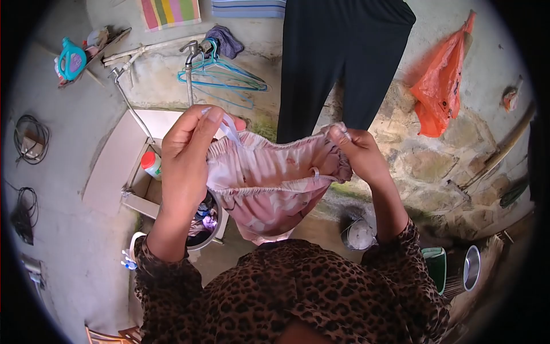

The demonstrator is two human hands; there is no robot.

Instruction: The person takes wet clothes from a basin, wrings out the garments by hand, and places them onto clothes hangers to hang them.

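A pink patterned garment with a gathered elastic edge (269,203) is stretched out in front of my chest, its opening facing up. My left hand (186,149) is closed on one end of the elastic, and a thin white strap (229,129) loops beside its thumb. At the other end, my right hand (365,156) pinches the bunched elastic between thumb and fingers. A small pale loop shows on the near edge, close to the right hand. The lower part of the garment hangs down, so whether it is a skirt, a top or something else is not shown.
Behind my left hand are a tiled sink (109,160), a red-lidded jar (150,163) and a basin of clothes (215,226). Blue hangers (229,77) hang by a tap (192,54). Black trousers (344,51) and a red plastic bag (441,86) hang on the wall. A bucket (359,234) stands below.
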